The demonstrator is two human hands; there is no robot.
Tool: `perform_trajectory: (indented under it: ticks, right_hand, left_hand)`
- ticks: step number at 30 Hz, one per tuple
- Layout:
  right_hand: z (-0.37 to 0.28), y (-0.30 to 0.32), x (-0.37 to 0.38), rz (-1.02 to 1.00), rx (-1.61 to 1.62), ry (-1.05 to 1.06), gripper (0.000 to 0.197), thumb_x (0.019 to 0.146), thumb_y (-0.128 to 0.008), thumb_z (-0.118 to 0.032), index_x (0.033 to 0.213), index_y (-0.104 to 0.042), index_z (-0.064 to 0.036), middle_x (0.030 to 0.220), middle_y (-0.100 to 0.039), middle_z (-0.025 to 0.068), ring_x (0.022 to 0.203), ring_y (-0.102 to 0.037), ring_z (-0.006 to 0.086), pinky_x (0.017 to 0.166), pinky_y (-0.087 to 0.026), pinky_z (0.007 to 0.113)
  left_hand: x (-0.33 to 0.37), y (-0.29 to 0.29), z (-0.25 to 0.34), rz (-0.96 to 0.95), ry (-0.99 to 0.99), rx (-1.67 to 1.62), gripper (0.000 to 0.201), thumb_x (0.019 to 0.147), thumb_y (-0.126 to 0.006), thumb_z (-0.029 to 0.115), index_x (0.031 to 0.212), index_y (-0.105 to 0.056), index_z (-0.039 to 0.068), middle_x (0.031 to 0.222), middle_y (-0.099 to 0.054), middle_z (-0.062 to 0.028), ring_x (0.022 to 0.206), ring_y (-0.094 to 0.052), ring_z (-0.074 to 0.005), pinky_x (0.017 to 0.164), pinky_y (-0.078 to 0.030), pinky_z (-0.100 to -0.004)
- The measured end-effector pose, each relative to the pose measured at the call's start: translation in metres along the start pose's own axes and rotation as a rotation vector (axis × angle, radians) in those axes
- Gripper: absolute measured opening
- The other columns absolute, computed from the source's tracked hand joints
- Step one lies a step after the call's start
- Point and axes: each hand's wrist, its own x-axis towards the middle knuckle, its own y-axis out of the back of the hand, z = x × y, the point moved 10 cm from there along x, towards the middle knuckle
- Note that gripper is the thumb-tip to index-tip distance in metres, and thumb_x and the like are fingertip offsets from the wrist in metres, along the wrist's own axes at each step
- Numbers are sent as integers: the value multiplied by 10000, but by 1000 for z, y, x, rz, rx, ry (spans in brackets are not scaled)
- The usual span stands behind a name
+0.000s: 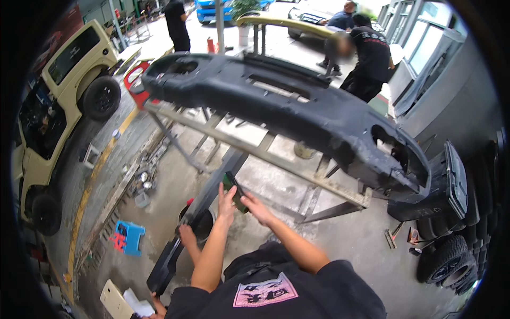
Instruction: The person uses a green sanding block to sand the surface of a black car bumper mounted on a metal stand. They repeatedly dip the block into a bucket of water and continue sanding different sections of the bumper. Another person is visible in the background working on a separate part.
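Observation:
My left hand (227,203) and my right hand (256,208) are close together in front of my chest. Both grip a small flat dark green and black object (230,181); its exact kind is too small and blurred to make out. Just beyond them a large black car bumper (255,95) lies across a metal stand (255,149), with worn, scuffed patches towards its right end. Neither hand touches the bumper. A long black trim piece (166,261) slants at my lower left, held by another person's hands (188,237).
A blue step stool (130,237) and a dark bucket (204,223) are on the left. A beige car (64,90) stands further left. Tyres (449,260) and a black bin (433,181) line the right. Other people (366,53) work beyond the bumper.

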Motion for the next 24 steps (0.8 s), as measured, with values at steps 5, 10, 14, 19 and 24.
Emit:
perform_trajectory:
  ticks: [5, 10, 14, 19, 24]
  right_hand:
    - [-37, 21, 15, -8, -108, 193, 537, 1008, -593, -223, 1459, -425, 13, 1358, -567, 119, 1225, -528, 186, 1059, -424, 327]
    - [-67, 26, 27, -109, -75, 288, 477, 1059, -550, -282, 1427, -470, 12, 1303, -597, 96, 1166, -548, 155, 997, -458, 310]
    - [-113, 6, 27, -148, -407, 528, 333, 1018, -593, -270, 1130, -668, 35, 1139, -656, 117, 979, -633, 170, 856, -507, 312]
    - [-124, -6, 52, -133, -247, 318, 267, 869, -603, -92, 1103, -661, 25, 859, -641, 36, 811, -614, 110, 705, -500, 288]
    - [-121, -2, 83, -101, -128, 406, 287, 836, -555, 33, 1112, -633, 38, 877, -666, 38, 803, -608, 108, 737, -489, 268]
  left_hand:
    - [11, -48, 31, 3, -272, 151, 938, 890, -739, 164, 1621, -159, 60, 1442, -476, -176, 1223, -537, -233, 1027, -449, -359]
    - [9, -60, 55, 81, -331, -12, 896, 898, -757, 138, 1606, -212, 54, 1350, -562, -144, 1168, -574, -196, 961, -489, -329]
    - [3, -47, 77, 146, -417, -28, 561, 940, -688, 198, 1430, -469, 33, 1192, -623, -76, 1031, -624, -163, 875, -513, -316]
    - [-17, -33, 107, 173, -464, -117, 377, 989, -650, 222, 1310, -535, 61, 1067, -658, -52, 932, -669, -167, 790, -574, -337]
    - [-31, -35, 157, 262, -542, 48, 505, 927, -708, 211, 1367, -516, 53, 1133, -639, -58, 982, -640, -161, 862, -536, -320]
